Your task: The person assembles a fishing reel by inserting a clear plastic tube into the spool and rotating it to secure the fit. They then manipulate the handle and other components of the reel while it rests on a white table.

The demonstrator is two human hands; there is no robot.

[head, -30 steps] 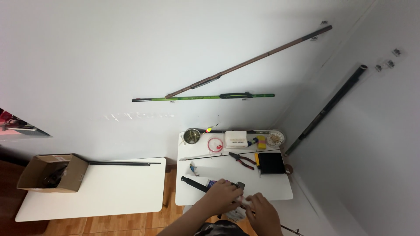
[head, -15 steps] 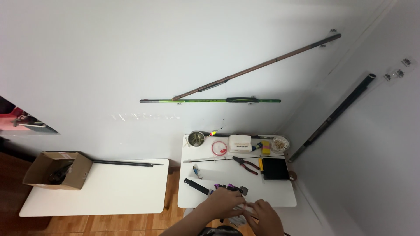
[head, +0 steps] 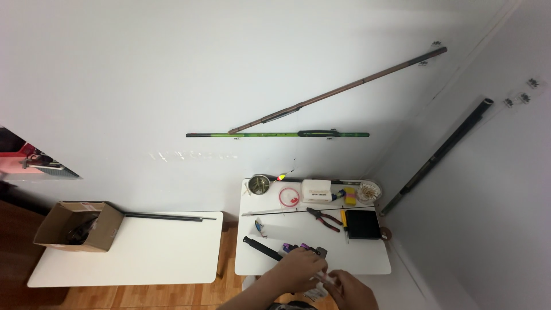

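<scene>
— Since a second ago, both hands are sitting a little lower and closer together at the near edge of the table (head: 367, 261), and the view is tipping up slightly, so the wall rods are riding lower in the picture.

— What are they working on?

— Some small pale piece (head: 322, 278), thin and whitish, too blurred to name. It is hanging just over the table's near edge, between the two hands. The left hand (head: 300, 266) is pinching it with curled fingertips; the right hand (head: 351, 289) is closing around its other end from below.

— So which step would you say this is?

— I am judging it as fine fitting or threading, both hands steadying one tiny part. The next move is calling for a firm pinch and very little travel, since the piece is light and easy to drop.

— What is lying around them?

— Just beyond the left hand, small purple bits (head: 288, 248) and a black rod handle (head: 261, 245). Farther up, pliers (head: 322, 218), a black box (head: 362, 224), a red ring (head: 288, 198), a white box (head: 316, 190) and a round tin (head: 259, 184). Well apart on the left, a second table (head: 143, 255) is carrying a cardboard box (head: 77, 225) and a dark rod (head: 166, 216). On the wall, a green rod (head: 275, 135) and a brown rod (head: 344, 89) are hanging.
</scene>
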